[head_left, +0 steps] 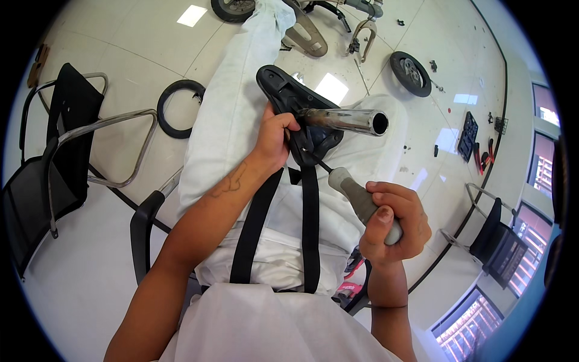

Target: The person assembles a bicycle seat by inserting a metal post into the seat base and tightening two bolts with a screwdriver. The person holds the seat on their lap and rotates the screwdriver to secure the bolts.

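Observation:
A black bicycle saddle (283,87) lies upside down across my lap, its underside showing. From it a shiny metal seat post (344,120) sticks out to the right, with its hollow end toward me. My left hand (274,139) grips the saddle's left side, the thumb lying near the base of the post. In my right hand (398,223) is a screwdriver (356,193) with a grey handle, held between thumb and fingers. Its thin shaft reaches the saddle's near end; whether the tip sits in a screw cannot be made out.
Black chairs with metal frames stand at left (72,127) and right (497,241). On the tiled floor lie a tyre (163,111), a small wheel (411,73), a black tool case (467,137), red-handled tools (482,158) and bike frame parts (365,36). Black straps (310,229) hang over my lap.

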A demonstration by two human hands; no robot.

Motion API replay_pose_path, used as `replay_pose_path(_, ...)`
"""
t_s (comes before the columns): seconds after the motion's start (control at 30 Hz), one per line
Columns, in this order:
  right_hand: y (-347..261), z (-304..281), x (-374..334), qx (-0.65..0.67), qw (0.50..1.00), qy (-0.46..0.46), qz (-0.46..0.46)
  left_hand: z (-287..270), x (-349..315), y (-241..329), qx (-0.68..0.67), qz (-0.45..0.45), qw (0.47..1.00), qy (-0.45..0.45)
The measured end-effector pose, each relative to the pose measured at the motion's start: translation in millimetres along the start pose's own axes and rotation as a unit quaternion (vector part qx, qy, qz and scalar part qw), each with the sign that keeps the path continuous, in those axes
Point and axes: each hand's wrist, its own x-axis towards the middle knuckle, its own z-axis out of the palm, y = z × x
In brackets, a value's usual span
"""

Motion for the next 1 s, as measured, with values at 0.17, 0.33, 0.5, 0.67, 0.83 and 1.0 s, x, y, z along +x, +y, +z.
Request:
replay_pose_path(0.17, -0.6, 2.5, -0.3, 0.006, 1.0, 0.0, 0.002, -0.2, 0.3, 0.3, -0.011, -0.004, 1.0, 0.002)
replay_pose_path(0.33, -1.4, 3.0, 0.4, 0.006, 1.0, -0.007, 0.004, -2.6, 1.0, -0.9, -0.007, -0.005, 1.0, 0.003)
replay_pose_path(0.5, -0.1, 4.9, -1.4, 0.019, 1.0, -0.006, 0.004, -4.0, 1.2, -2.6, 0.004, -0.001, 1.0, -0.002)
replay_pose_path(0.67, 0.1, 3.7, -0.4, 0.003, 1.0, -0.012, 0.002, -1.4, -1.4, -0.7, 0.002, -0.003, 1.0, -0.004)
replay_pose_path(0.83, 0.3, 3.5, -0.6, -0.001, 1.0, -0.018, 0.009, -2.6, -1.4, 0.0, 0.003, -0.003, 1.0, -0.009)
replay_pose_path(1.0, -0.2, 3.2, -0.4, 0.011, 1.0, -0.023, 0.006, -1.8, -1.5, -0.1, 0.004, -0.004, 1.0, -0.014)
